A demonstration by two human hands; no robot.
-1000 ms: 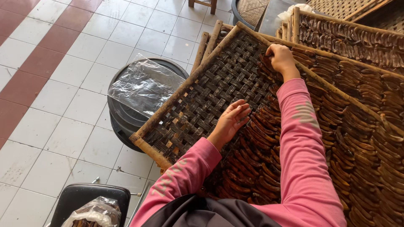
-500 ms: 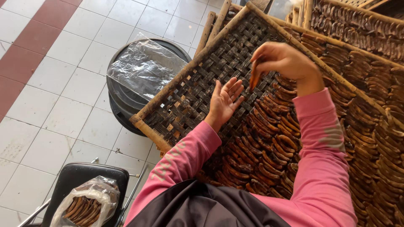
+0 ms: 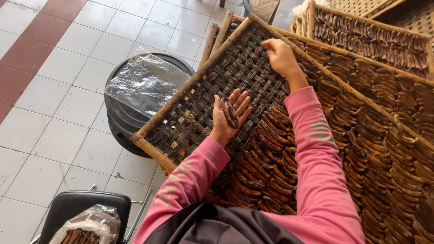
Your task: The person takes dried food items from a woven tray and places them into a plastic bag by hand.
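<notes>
Two dark dried bananas (image 3: 229,112) lie lengthwise along the upturned, open left hand (image 3: 230,115), pointing far; the right hand (image 3: 280,56), fingers curled together, touches the woven tray (image 3: 190,122) farther right

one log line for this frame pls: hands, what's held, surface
left hand: palm up, dried banana pieces lying in it | right hand: on woven bamboo tray, far edge | black bin: beside tray

two hands (image 3: 230,113), at least three woven trays (image 3: 212,90), one black chair (image 3: 86,203), two plastic bags (image 3: 144,83).
</notes>
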